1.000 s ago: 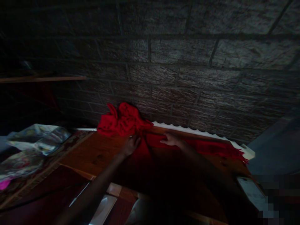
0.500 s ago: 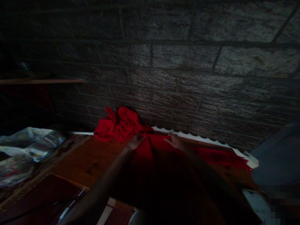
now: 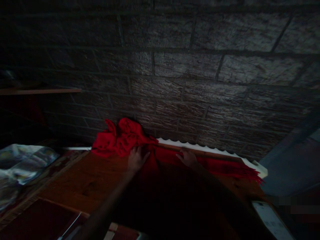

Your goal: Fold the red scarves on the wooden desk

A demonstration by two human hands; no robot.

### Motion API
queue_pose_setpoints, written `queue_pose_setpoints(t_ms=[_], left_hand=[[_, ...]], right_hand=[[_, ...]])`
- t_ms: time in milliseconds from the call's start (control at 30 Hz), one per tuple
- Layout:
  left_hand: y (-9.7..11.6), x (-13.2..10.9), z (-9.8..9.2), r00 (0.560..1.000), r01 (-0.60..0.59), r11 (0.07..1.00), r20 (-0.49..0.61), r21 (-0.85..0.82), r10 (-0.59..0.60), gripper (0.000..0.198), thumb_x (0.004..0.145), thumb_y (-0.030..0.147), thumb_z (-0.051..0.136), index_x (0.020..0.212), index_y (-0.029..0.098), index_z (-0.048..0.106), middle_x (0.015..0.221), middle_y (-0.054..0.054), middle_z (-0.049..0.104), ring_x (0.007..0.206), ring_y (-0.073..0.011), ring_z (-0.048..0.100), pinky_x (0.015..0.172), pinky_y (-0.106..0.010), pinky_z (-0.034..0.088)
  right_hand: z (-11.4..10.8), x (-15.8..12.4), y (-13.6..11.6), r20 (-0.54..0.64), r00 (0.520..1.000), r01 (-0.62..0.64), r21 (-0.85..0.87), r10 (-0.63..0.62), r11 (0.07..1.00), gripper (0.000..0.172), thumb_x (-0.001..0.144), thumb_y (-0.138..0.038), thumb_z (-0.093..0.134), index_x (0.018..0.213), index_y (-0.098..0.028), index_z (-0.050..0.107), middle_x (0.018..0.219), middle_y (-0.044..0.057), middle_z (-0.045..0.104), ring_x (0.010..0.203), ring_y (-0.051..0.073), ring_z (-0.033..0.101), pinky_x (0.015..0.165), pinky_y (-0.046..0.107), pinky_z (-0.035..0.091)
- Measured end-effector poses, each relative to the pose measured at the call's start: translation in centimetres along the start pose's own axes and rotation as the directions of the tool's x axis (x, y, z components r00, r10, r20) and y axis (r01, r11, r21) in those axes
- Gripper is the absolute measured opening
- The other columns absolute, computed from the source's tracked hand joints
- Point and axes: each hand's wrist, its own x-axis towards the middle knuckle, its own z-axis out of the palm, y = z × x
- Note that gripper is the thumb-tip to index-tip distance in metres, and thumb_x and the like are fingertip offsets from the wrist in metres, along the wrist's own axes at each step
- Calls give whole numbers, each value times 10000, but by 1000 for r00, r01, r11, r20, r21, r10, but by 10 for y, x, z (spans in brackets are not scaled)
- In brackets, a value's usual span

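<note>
A red scarf with a fringed right end lies as a long strip on a brown wooden surface along the brick wall. Its left part is bunched into a heap. My left hand is at the heap's lower right edge, fingers spread and thumb apart, touching the cloth. On the flat strip further right rests my right hand, its thumb and fingers apart. Deep shadow hides the cloth between my forearms.
Behind the scarf runs a white wavy-edged strip. A phone-like device with a lit screen lies at lower right. Crumpled plastic sits at left, below a wooden shelf. The stone-like brick wall closes off the back.
My left hand has turned and spread its fingers, coming off the fold it was at. My right hand stays on the strip, slightly further right along it. The view has shifted a little.
</note>
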Motion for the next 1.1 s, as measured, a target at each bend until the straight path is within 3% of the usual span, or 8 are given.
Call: queue_pose_setpoints(t_ms=[67, 200, 333, 567, 700, 833, 1000, 1100], left_hand=[[16, -34, 4, 998, -65, 985, 24, 157, 62, 737, 840, 676, 504, 1359, 152, 521, 1401, -220, 519, 1304, -398, 479, 1044, -546, 398], [35, -100, 17, 918, -331, 917, 301, 221, 259, 975, 716, 702, 635, 1479, 135, 415, 1519, -261, 398, 1389, -448, 383, 1103, -596, 321], [32, -137, 15, 885, -427, 857, 330, 289, 329, 791, 833, 454, 560, 1526, 132, 355, 1575, -236, 306, 1449, -412, 305, 1132, -611, 276], [49, -135, -13, 894, -338, 879, 406, 336, 189, 634, 810, 64, 441, 1429, 183, 511, 1444, -165, 537, 1297, -295, 544, 1078, -451, 428], [71, -125, -40, 909, -198, 916, 415, 349, 38, 591, 842, 47, 442, 1401, 216, 531, 1247, -154, 669, 1106, -275, 658, 923, -393, 521], [90, -135, -60, 925, -184, 939, 375, 290, 66, 569, 892, 132, 485, 1450, 244, 477, 1311, -121, 639, 1194, -258, 607, 1015, -381, 474], [88, -165, -37, 840, -289, 948, 510, 135, 184, 583, 863, 110, 511, 1423, 275, 513, 1386, -88, 601, 1212, -227, 607, 1043, -344, 468], [80, -170, -24, 864, -209, 971, 486, 118, 127, 548, 892, 141, 475, 1423, 269, 515, 1295, -98, 664, 1124, -237, 664, 987, -364, 509]], right_hand=[[-1, -2, -8, -35, 999, -12, -21, 11, 1000, 481, 981, -537, 409, 1240, -188, 616, 1186, 149, 684, 1088, 291, 637, 959, 409, 464], [4, -12, -34, -114, 985, 126, -26, -128, 992, 560, 959, -507, 447, 1387, -153, 517, 1436, 191, 493, 1326, 333, 451, 1111, 457, 342], [17, -24, -56, -50, 938, 341, -14, -342, 940, 655, 902, -457, 549, 1483, -181, 426, 1573, 157, 332, 1435, 342, 311, 1172, 483, 262], [36, -20, -65, -40, 887, 461, 21, -460, 887, 418, 981, -225, 428, 1370, -233, 579, 1486, 84, 493, 1354, 235, 457, 1158, 397, 335], [42, -13, -65, -73, 878, 477, 57, -472, 877, 393, 949, -163, 497, 1314, -202, 636, 1438, 93, 549, 1319, 237, 501, 1148, 383, 364], [39, -7, -59, -127, 849, 528, 165, -513, 833, 300, 908, -182, 578, 1172, -182, 721, 1327, 106, 636, 1262, 258, 553, 1111, 390, 406], [26, 0, -40, -131, 887, 461, 315, -443, 830, 288, 946, -227, 495, 1103, -197, 735, 1231, 100, 682, 1174, 232, 613, 1049, 387, 457], [23, 0, -29, -141, 913, 409, 290, -384, 865, 306, 890, -229, 583, 1174, -191, 689, 1274, 108, 648, 1211, 248, 577, 1078, 407, 421]])
